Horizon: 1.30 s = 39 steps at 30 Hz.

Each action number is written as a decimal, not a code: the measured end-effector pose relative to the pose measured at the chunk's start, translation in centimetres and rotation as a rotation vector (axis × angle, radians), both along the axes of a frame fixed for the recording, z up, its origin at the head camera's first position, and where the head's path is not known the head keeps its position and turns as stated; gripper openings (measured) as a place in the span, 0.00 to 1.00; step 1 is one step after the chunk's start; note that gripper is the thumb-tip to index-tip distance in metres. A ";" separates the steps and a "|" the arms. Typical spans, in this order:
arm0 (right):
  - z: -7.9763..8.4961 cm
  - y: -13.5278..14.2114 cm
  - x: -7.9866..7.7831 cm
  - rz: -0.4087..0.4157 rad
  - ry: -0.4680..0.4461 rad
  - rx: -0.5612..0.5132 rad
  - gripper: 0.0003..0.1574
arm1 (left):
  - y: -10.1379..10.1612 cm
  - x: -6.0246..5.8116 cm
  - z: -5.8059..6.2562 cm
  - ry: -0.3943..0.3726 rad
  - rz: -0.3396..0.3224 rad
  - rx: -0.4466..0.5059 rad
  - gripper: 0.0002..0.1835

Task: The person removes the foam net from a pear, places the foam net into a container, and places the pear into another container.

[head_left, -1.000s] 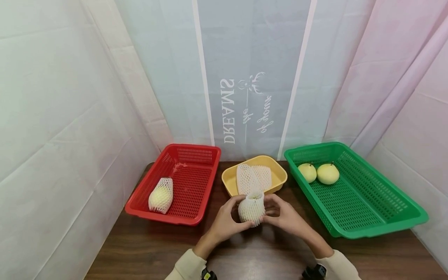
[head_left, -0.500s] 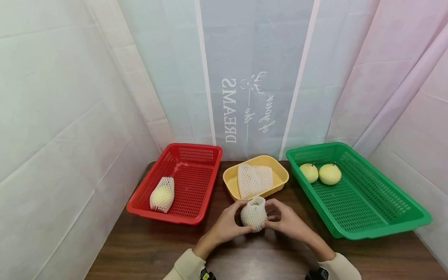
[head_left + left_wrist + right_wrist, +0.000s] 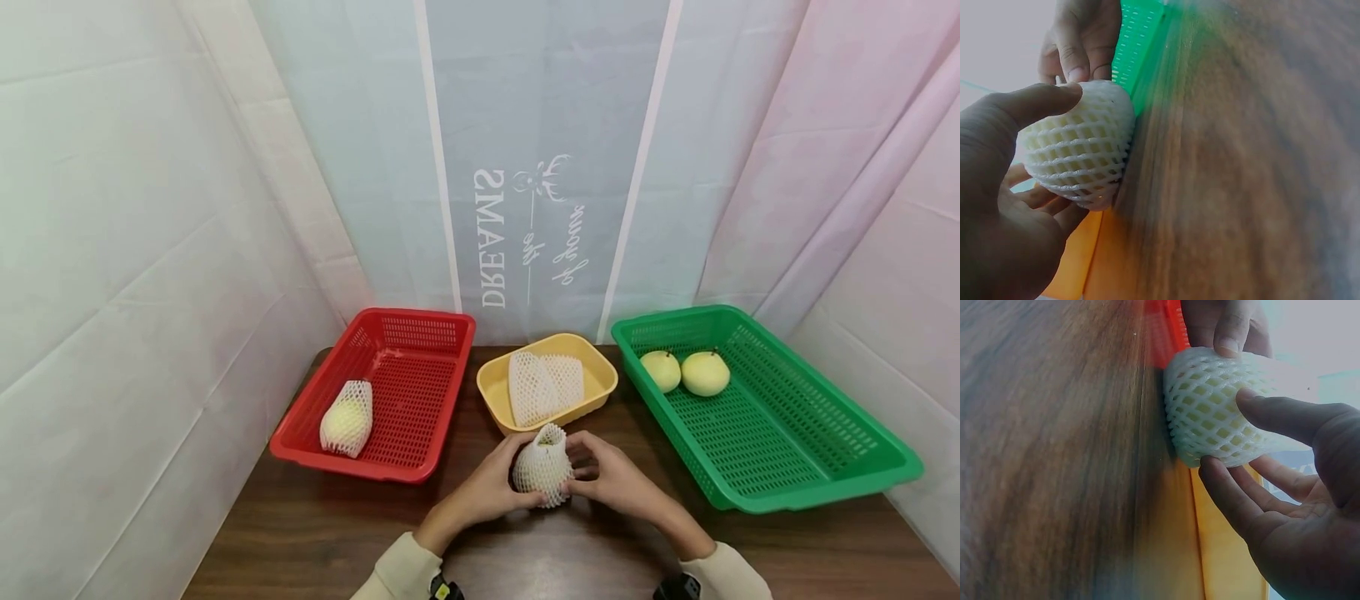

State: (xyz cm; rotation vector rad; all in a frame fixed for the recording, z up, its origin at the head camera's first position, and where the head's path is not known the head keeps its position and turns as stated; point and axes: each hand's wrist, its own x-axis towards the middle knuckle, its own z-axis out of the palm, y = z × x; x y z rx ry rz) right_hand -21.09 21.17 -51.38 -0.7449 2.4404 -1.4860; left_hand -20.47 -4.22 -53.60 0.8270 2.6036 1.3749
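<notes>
A person's left hand (image 3: 491,479) and right hand (image 3: 615,477) face each other, both clasping one pear in a white foam net (image 3: 542,472), thumbs on the near side and fingers curled round the back. It is in the middle of the dark wooden surface (image 3: 570,558), just in front of the yellow tray (image 3: 596,375) at the back edge; whether it bears on the wood is hard to tell. The net's collar stands open around the top. If the hands pull on the collar alone, the foam could stretch or tear, or the fruit might slide out below; if one hand lets go early, the round shape could roll; and fingers reaching too far back might bump the tray. Counting: two hands; one red basket (image 3: 412,408) at the back left corner, holding one netted pear (image 3: 347,427); one yellow tray with what look like two unfilled foam nets (image 3: 532,392); and one green basket (image 3: 772,442) at the back right corner, with two bare pears (image 3: 705,374) side by side near its left wall. That makes four pears altogether.
</notes>
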 end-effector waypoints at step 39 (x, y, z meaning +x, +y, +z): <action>6.2 -1.8 0.0 -0.007 0.522 -0.006 0.14 | 0.2 0.0 0.2 -0.006 -0.025 0.014 0.50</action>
